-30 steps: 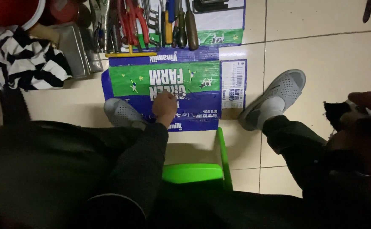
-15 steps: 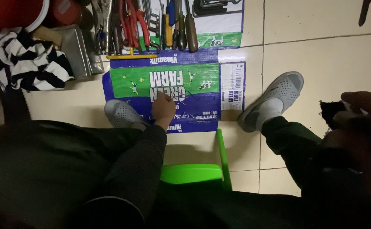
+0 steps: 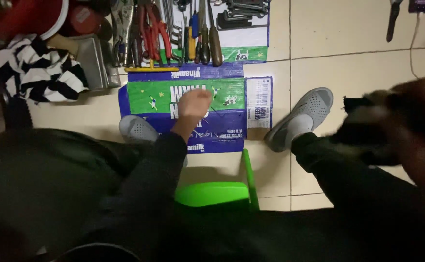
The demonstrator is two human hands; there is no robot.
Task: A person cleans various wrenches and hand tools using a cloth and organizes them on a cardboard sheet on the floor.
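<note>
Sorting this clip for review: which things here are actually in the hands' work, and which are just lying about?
In hand:
- left hand over the flattened carton
- right hand, blurred, on a dark object; its grip is unclear

Lying about:
- hand tools laid in a row
- striped cloth
- metal box
- green stool

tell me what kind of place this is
Probably a home or small repair spot on a tiled floor: hand tools lie in a row on flattened cardboard, and the person sits on a low green stool.
</note>
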